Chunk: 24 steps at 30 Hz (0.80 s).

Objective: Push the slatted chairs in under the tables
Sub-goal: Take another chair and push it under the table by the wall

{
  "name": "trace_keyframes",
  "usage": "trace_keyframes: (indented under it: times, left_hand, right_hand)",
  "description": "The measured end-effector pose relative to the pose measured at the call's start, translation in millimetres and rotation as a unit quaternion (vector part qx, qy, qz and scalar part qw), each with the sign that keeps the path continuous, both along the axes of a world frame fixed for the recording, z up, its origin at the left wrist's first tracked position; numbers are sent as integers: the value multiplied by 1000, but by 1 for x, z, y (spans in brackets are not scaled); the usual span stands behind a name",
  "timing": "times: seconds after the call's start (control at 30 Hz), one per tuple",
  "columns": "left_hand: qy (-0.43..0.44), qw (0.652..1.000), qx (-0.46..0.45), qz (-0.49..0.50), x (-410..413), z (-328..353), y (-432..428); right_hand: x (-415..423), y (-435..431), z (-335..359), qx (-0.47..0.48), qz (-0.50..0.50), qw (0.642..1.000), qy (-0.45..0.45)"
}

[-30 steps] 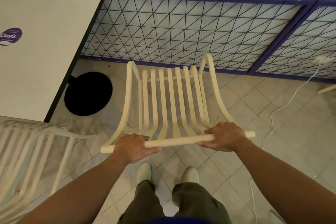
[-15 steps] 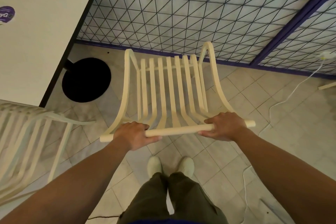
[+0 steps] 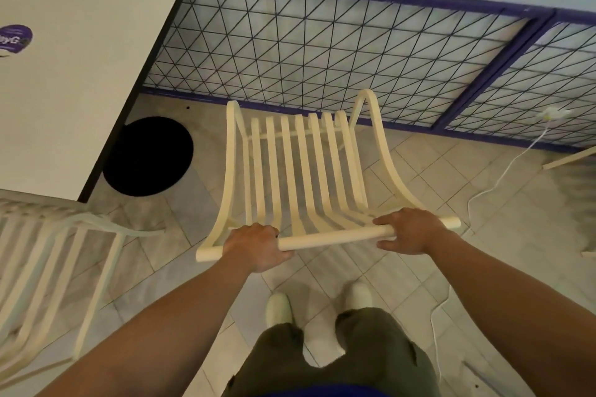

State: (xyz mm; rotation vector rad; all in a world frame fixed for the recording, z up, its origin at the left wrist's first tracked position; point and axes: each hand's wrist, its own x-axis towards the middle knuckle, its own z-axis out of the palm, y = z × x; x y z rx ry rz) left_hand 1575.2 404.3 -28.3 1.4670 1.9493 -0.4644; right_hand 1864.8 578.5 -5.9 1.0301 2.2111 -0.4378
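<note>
both hands, left hand [image 3: 258, 246] and right hand [image 3: 411, 230], grip the top rail of a chair [image 3: 303, 171], its slats running toward the frame's top, seat facing the fence [image 3: 322, 51].

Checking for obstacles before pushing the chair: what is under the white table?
A round black base shows on the tiled floor under the table edge. The table covers everything further in.
</note>
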Motion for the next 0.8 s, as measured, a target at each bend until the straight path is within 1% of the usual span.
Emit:
trace_keyframes:
  times: [0.13, 0.27, 0.5, 0.8]
  left_hand:
    - [15, 1000, -1, -7, 0, 0, 0]
    - [20, 1000, -2, 5, 3, 0, 0]
    - [16, 998, -14, 62, 13, 8, 2]
    - [6, 990, -10, 143, 63, 4, 3]
  right_hand:
    - [-2, 6, -5, -9, 9, 1000, -3]
    - [-2, 11, -8, -17, 18, 1000, 5]
    - [7, 19, -8, -40, 33, 998, 32]
    - [22, 61, 0, -33, 90, 995, 29]
